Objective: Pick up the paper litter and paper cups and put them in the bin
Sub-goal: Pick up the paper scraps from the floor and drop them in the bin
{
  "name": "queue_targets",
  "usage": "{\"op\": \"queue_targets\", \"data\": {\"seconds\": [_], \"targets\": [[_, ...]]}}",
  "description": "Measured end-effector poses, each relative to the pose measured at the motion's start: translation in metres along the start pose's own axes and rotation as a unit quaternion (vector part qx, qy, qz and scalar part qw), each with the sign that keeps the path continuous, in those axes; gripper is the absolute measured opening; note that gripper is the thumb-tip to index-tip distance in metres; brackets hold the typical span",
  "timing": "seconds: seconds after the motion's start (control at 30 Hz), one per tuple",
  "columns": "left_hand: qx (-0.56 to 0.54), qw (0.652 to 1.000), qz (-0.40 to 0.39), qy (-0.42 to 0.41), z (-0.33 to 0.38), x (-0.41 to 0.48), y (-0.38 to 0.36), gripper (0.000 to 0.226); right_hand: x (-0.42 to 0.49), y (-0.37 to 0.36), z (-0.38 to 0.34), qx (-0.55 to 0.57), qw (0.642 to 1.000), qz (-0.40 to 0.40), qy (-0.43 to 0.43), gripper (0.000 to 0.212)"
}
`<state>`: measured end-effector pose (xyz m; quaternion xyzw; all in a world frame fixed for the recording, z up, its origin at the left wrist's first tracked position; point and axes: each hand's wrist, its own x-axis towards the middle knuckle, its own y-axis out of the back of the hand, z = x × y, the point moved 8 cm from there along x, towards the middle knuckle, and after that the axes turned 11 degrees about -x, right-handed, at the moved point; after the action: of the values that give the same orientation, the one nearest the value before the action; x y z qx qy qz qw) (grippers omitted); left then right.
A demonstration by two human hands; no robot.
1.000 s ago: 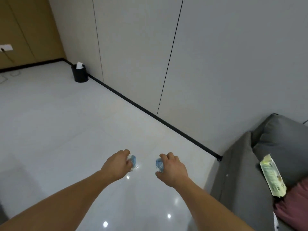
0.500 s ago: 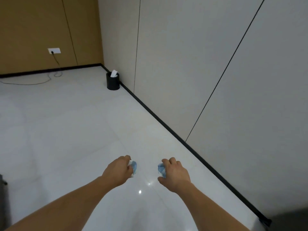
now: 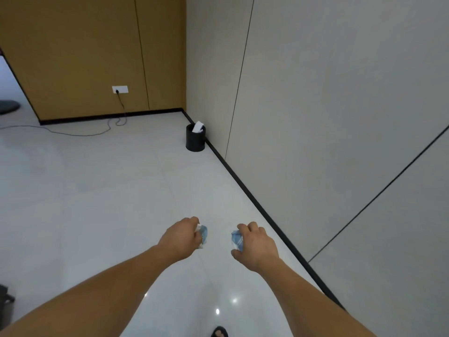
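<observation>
My left hand (image 3: 181,237) grips a crumpled blue-and-white paper cup (image 3: 202,235), held out in front of me above the floor. My right hand (image 3: 256,244) grips a second crumpled blue-and-white paper cup (image 3: 236,240) at the same height, a short gap away. A small black bin (image 3: 195,141) stands on the floor far ahead, against the grey wall near the room's corner. A piece of white paper (image 3: 198,126) sticks up out of the bin.
The pale glossy floor (image 3: 97,190) stretches between me and the bin. A black skirting (image 3: 255,203) runs along the grey wall on the right. A black cable (image 3: 73,133) trails from a wall socket (image 3: 119,89) on the brown wall. My sandalled foot (image 3: 219,332) shows at the bottom edge.
The view has turned left and moved along the wall: the grey sofa has left the frame and the bin now sits nearer and more central. Both hands still hold their cups.
</observation>
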<state>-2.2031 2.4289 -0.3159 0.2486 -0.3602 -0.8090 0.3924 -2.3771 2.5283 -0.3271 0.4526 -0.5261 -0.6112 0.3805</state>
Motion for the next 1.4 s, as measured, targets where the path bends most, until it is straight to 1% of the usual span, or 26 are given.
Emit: {"op": "queue_targets", "data": {"seconds": [0.17,0.43,0.67,0.83,1.0,1.3,1.4], "targets": [[-0.006,0.998,0.049,0.033,-0.013,0.093,0.048,0.012,0.116,0.035,0.000,-0.006,0.999,0.016,0.045,0.061],[-0.027,0.994,0.063,0.081,-0.067,0.224,0.090,0.014,0.274,0.051,-0.015,-0.025,0.996,-0.007,0.080,0.063],[-0.041,0.994,0.063,0.083,-0.118,0.375,0.149,0.017,0.437,0.082,-0.048,-0.038,0.996,-0.009,0.079,0.063],[-0.049,0.995,0.055,0.071,-0.140,0.469,0.192,0.021,0.534,0.104,-0.072,-0.033,0.997,-0.007,0.072,0.064],[-0.042,0.995,0.036,0.079,-0.167,0.555,0.217,0.019,0.625,0.107,-0.087,-0.032,0.996,-0.034,0.071,0.063],[-0.030,0.994,0.021,0.103,-0.218,0.744,0.279,0.021,0.848,0.126,-0.107,-0.020,0.996,-0.040,0.083,0.063],[-0.024,0.993,0.031,0.109,-0.232,0.804,0.309,0.022,0.920,0.143,-0.114,-0.021,0.995,-0.038,0.091,0.063]]}}
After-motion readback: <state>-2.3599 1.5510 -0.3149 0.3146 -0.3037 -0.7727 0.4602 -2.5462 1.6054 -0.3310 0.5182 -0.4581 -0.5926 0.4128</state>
